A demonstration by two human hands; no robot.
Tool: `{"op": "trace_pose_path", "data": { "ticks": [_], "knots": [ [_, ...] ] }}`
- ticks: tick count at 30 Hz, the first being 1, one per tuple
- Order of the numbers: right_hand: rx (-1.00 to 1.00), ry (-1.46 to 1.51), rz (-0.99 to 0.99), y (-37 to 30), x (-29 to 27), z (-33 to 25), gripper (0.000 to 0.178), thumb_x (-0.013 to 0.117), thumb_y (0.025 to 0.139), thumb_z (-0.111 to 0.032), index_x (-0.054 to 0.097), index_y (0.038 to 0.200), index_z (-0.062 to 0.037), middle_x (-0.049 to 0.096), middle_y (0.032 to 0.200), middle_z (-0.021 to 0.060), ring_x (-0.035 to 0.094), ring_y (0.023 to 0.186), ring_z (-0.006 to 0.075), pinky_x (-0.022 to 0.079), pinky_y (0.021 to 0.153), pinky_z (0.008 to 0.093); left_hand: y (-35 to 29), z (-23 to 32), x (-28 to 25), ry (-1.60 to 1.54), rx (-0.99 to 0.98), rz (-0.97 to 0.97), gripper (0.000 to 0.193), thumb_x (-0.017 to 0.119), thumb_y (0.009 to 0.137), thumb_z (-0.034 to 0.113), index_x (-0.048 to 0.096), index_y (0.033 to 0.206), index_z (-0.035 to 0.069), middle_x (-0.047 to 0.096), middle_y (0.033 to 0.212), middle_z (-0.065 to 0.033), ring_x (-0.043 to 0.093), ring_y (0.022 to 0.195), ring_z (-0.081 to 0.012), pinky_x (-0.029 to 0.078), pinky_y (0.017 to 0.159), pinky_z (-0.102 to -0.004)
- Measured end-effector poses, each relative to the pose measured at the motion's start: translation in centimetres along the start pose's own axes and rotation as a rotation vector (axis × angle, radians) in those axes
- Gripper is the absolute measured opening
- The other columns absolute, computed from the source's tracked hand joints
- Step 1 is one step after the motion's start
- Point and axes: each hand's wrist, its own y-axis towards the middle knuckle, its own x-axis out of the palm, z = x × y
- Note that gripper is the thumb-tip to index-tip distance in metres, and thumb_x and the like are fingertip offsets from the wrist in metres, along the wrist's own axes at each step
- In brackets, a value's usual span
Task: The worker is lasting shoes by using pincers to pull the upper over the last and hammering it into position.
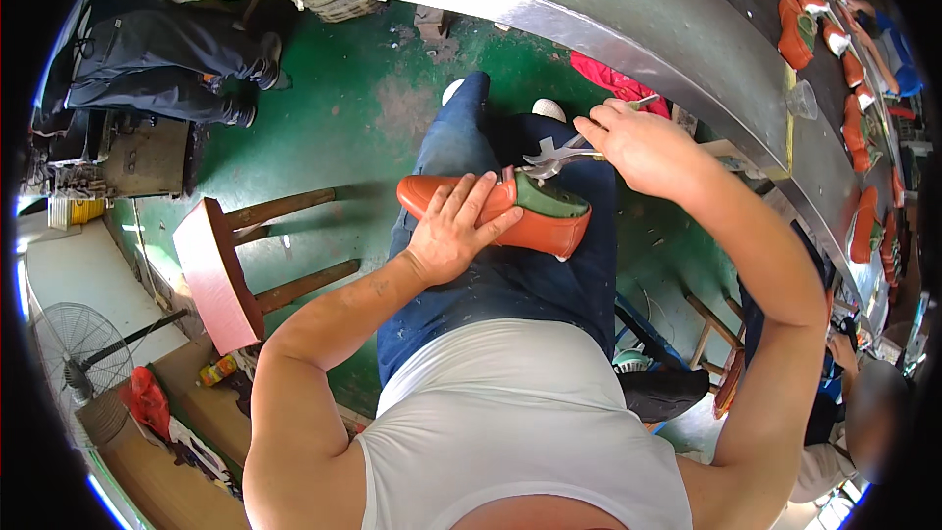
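An orange-brown leather shoe [543,230] with a green last [551,200] inside lies across my thighs, toe to the left. My left hand [451,231] grips it over the front part, fingers across the top and thumb toward the opening. My right hand [638,144] is closed around the handles of metal pincers [551,158]. Their jaws are close to the shoe's upper edge by the opening; whether they bite on it, I cannot tell. The palm hides most of the handles.
A metal-edged workbench [549,15] curves across the front and right, with several orange shoes [797,31] on its far side. To my left stands a wooden stool [218,275], with a fan [78,353] beyond. Another person's legs [167,69] show at the far left.
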Motion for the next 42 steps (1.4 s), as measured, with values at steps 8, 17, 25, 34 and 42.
{"op": "trace_pose_path", "data": {
  "ticks": [8, 17, 25, 34, 42],
  "knots": [
    [-0.146, -0.014, -0.52, 6.1, -3.1, 1.0, 0.036, 0.058, 0.084, -0.007, 0.063, 0.119, 0.0011, 0.064, 0.098, 0.0168, 0.064, 0.095, 0.0341, 0.053, 0.081, 0.0435, -0.9, -0.6, -1.2, -0.14, -0.218, -0.134, 0.095, 0.08, 0.063, 0.013, 0.038, 0.146, 0.0, 0.043, 0.148, -0.0228, 0.042, 0.136, -0.0413, 0.033, 0.111, -0.0549],
    [-0.215, 0.021, -0.283, -0.2, -3.5, 1.4, 0.017, 0.063, 0.089, -0.022, 0.065, 0.093, -0.0048, 0.066, 0.08, 0.0132, 0.066, 0.075, 0.0347, 0.052, 0.065, 0.0476, 0.1, -4.1, -3.9, -0.159, -0.185, -0.399, 0.096, 0.084, 0.063, 0.022, 0.039, 0.147, 0.007, 0.05, 0.135, -0.0154, 0.048, 0.125, -0.0334, 0.035, 0.103, -0.052],
    [0.379, 0.157, 0.069, -15.0, 0.8, 3.5, 0.026, 0.071, 0.085, -0.016, 0.062, 0.108, -0.0057, 0.066, 0.095, 0.015, 0.065, 0.086, 0.0385, 0.052, 0.072, 0.0465, 0.3, -4.3, -3.6, -0.109, -0.083, -0.414, 0.091, 0.079, 0.069, 0.014, 0.038, 0.15, 0.009, 0.05, 0.137, -0.0124, 0.049, 0.125, -0.0305, 0.039, 0.1, -0.0467],
    [0.937, 1.617, 0.207, -17.9, 11.2, -7.3, 0.025, 0.058, 0.1, -0.02, 0.06, 0.116, -0.0018, 0.069, 0.097, 0.0087, 0.068, 0.085, 0.0157, 0.053, 0.061, 0.0285, 6.4, -3.2, -12.3, -0.463, -0.211, -0.328, 0.041, 0.082, 0.068, 0.016, 0.066, 0.103, 0.002, 0.071, 0.081, -0.013, 0.071, 0.075, -0.032, 0.056, 0.07, -0.0385],
    [0.926, 1.714, 0.193, -17.4, 14.6, -10.4, 0.025, 0.059, 0.097, -0.014, 0.057, 0.116, 0.0016, 0.066, 0.096, 0.0082, 0.064, 0.079, 0.0154, 0.051, 0.067, 0.0287, 11.6, -0.3, -10.1, -1.243, -0.412, 0.204, 0.039, 0.082, 0.082, 0.012, 0.063, 0.113, -0.001, 0.068, 0.101, -0.005, 0.064, 0.093, -0.0111, 0.054, 0.083, -0.029]
  ]
}}
